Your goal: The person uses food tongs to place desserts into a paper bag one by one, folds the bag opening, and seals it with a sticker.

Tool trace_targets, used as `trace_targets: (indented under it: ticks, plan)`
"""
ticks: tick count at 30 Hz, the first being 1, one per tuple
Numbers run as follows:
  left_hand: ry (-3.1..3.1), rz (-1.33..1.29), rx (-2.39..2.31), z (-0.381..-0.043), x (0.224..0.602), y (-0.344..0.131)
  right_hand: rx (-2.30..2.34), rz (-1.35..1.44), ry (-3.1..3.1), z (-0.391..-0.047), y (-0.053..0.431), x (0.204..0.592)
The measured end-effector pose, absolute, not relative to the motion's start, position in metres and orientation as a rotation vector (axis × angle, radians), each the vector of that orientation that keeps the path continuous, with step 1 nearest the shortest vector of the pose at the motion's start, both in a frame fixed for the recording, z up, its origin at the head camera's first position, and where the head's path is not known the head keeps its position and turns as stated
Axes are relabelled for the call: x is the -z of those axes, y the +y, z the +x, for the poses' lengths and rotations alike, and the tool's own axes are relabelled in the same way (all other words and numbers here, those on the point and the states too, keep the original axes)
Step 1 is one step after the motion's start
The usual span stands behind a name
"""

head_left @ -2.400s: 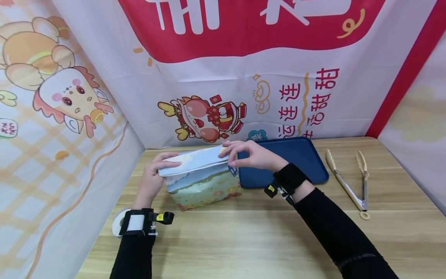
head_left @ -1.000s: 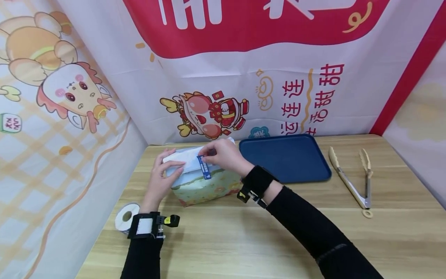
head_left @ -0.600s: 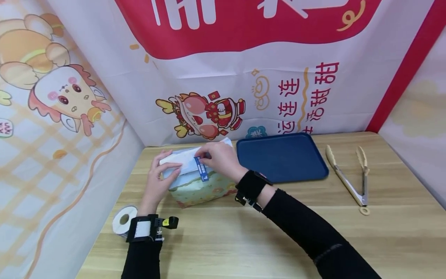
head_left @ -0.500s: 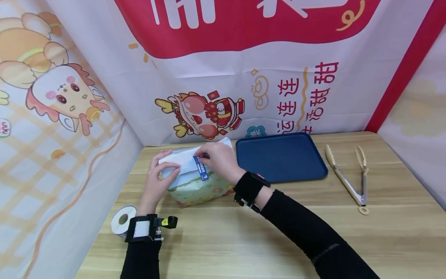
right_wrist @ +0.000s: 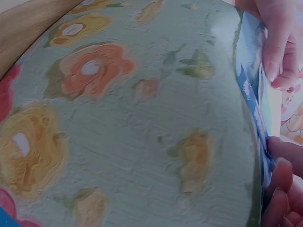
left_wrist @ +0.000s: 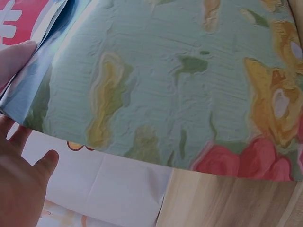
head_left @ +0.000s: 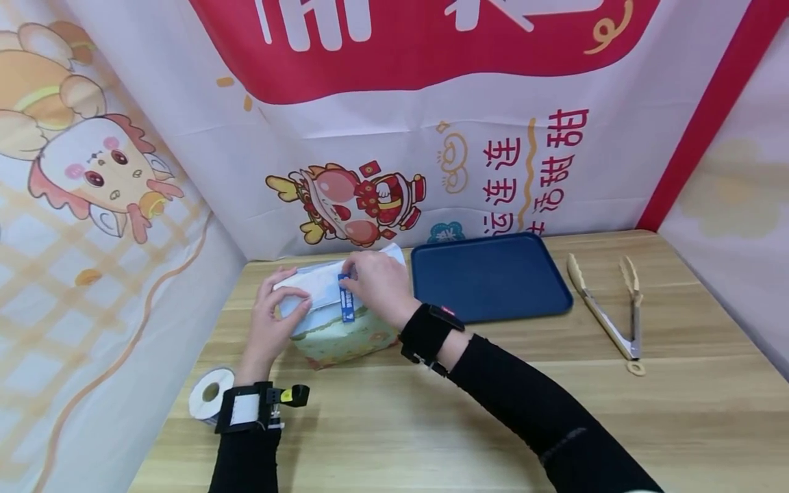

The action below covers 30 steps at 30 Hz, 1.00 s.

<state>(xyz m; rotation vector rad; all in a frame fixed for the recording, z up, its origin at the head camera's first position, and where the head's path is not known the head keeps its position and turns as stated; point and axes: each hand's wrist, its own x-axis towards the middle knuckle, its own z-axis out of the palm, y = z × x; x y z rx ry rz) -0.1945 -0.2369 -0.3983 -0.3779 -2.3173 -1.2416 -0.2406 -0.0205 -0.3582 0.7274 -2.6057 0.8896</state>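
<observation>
A paper bag [head_left: 345,346] painted with flowers stands on the table, its light-blue top folded over toward me. At the left end of the fold, my left hand [head_left: 270,325] grips the bag, with the thumb on the front and the fingers behind. My right hand [head_left: 383,287] is at the middle of the fold, thumb and fingertips pinching the upper end of a blue sticker [head_left: 347,306]. The sticker's lower part hangs over the bag's front, across the fold edge. In the right wrist view, the flowered front [right_wrist: 128,142] fills most of the picture.
Behind and right of the bag lies a dark blue tray [head_left: 493,281]. Tongs [head_left: 607,318] with beige tips lie spread farther right. A white roll [head_left: 211,395] sits beside my left wrist. Printed cloth walls [head_left: 345,130] enclose the wooden table [head_left: 394,424].
My right hand has moved left from the fold's right end to its middle, bringing the blue sticker there. The top has tipped toward me. Over the last half second the hands hold nearly still.
</observation>
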Motion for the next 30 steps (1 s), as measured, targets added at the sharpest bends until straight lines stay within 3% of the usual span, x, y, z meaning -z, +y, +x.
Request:
trace_targets:
  ticks: [7, 20, 30]
  plan:
    - [-2.278, -0.366, 1.249, -0.181, 0.385, -0.226, -0.764, 0.613, -2.649, -0.247, -0.019, 0.356]
    - [-2.309, -0.342, 1.232, -0.179, 0.383, -0.222, -0.186, 0.889, -2.53, -0.231, -0.012, 0.381]
    - [-2.296, -0.316, 1.254, -0.184, 0.395, -0.226, -0.405, 0.986, -2.454, -0.213, 0.011, 0.402]
